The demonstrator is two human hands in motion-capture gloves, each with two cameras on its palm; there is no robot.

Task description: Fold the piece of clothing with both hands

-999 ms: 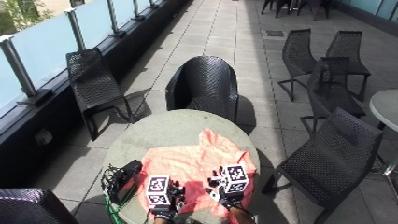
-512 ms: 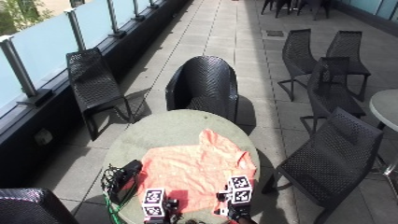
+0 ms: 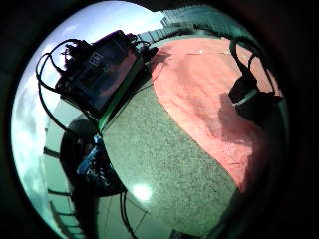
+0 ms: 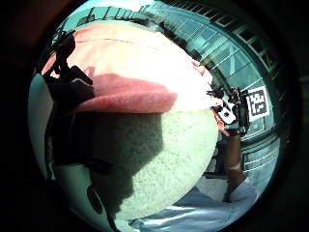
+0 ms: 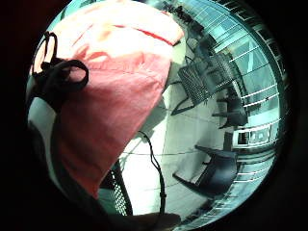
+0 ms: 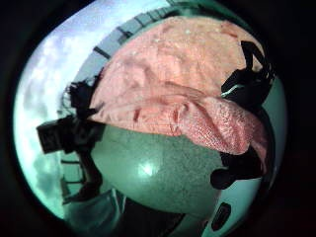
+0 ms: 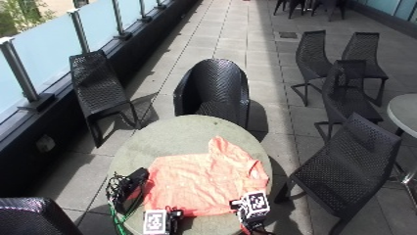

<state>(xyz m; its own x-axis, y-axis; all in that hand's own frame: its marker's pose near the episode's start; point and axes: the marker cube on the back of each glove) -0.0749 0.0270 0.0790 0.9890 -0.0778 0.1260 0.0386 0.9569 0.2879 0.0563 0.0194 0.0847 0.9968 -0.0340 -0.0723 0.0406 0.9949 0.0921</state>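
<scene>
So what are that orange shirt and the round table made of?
The shirt looks like soft woven fabric, matte; a grainy weave shows in the right thumb palm view. The table looks like speckled stone or concrete, with a faint sheen; I can't tell which.

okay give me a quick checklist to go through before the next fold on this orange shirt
1. Shirt lies spread on the table: ok.
2. Right hand at the near hem: ok.
3. Left hand at the near hem: ok.
4. Near edge lifted on the right hand's side, as the right thumb side palm view shows: ok.
5. Both hands pinch cloth: cannot tell.
6. Black device beside the shirt, apart from it: cannot tell.
</scene>
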